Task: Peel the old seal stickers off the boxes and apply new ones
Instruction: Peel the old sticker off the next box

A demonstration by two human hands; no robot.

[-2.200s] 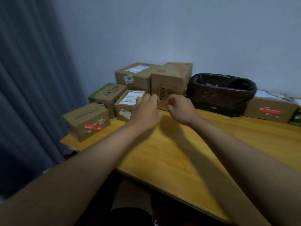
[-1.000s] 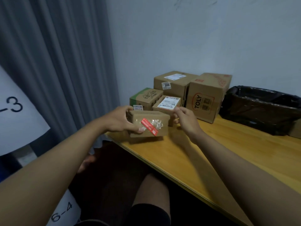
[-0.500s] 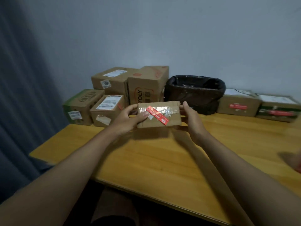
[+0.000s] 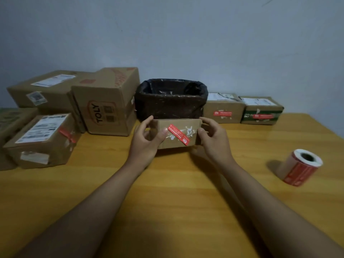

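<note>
We have the small box [image 4: 177, 134] up in front of us, gripped between both hands, its broad face turned toward us. Across that face runs the old red sticker [image 4: 178, 134], slanting from beside our left thumb down toward the right, with torn white scraps [image 4: 188, 131] of paper stuck around it, thickest just beside our right fingertips.

Our left hand [image 4: 147, 140] grips the box's left end, thumb curled onto the front face right at the sticker's upper end and fingers wrapped behind. Our right hand [image 4: 214, 138] grips the right end, fingers curled over the top corner and the thumb on the front near the scraps. Whether the box's bottom touches the table [image 4: 176, 192] or hangs just above it, we cannot tell.

We judge that we are at the start of a peel on this box: it is held and presented, the seal not yet lifted. The next move calls for one hand to steady the box while a nail of the other works under a sticker end, then a slow pull, since the scraps suggest such seals tear.

Beyond our fingers stands a bin [image 4: 171, 101] lined in black, likely for the peelings. Well to the right of our right hand lies the roll [image 4: 301, 166] of new stickers. More boxes sit left and right of the bin.
</note>
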